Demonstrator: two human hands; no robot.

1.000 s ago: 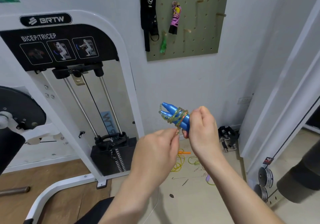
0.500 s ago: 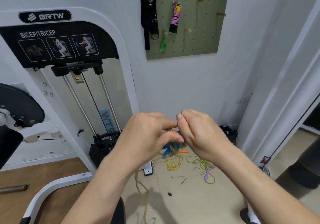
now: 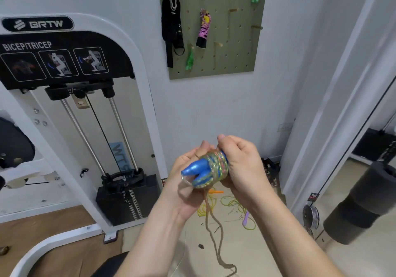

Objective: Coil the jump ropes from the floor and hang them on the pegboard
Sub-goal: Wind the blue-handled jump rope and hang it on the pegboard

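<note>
A jump rope with two blue handles (image 3: 198, 170) sits between both hands at chest height, its multicoloured cord wound in several turns around the handles. My right hand (image 3: 242, 167) grips the handles' far end. My left hand (image 3: 186, 182) cups the bundle from below and behind. A loose tail of cord (image 3: 216, 240) hangs down from the bundle. Yellow-green ropes (image 3: 231, 203) with an orange handle and a purple handle lie tangled on the floor. The green pegboard (image 3: 233, 62) on the wall carries several coiled ropes and a black strap.
A white bicep/tricep weight machine (image 3: 137, 96) with a black weight stack (image 3: 126, 199) stands at the left. Black foam rollers (image 3: 364, 201) sit at the right by a white frame. Pedals lie by the wall behind my hands.
More cord is wound around the blue handles now. The bundle dropped behind my hands half a second ago, then came back up with its handle tips pointing left and toward me.
</note>
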